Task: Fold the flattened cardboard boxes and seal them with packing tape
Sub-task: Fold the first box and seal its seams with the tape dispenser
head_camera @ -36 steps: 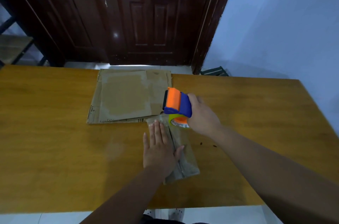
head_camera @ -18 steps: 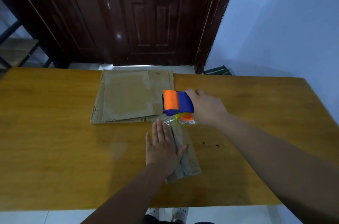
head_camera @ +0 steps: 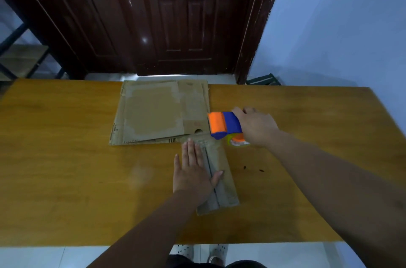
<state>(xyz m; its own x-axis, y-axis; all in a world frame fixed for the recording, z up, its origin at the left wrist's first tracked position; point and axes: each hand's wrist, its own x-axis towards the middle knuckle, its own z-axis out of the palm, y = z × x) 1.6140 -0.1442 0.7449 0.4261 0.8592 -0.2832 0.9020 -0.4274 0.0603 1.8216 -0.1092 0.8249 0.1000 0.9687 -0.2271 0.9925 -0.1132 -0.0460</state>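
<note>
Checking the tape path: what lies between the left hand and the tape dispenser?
Head view: only the small box, its far end and seam, between left hand and tape dispenser.

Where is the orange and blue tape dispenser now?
In the head view, the tape dispenser is right of centre, gripped by the right hand, at the far end of the small box, beside the flattened stack.

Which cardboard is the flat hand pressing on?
The small narrow box nearest the person, under the left hand. The big flat cardboard stack behind it has no hand on it.
</note>
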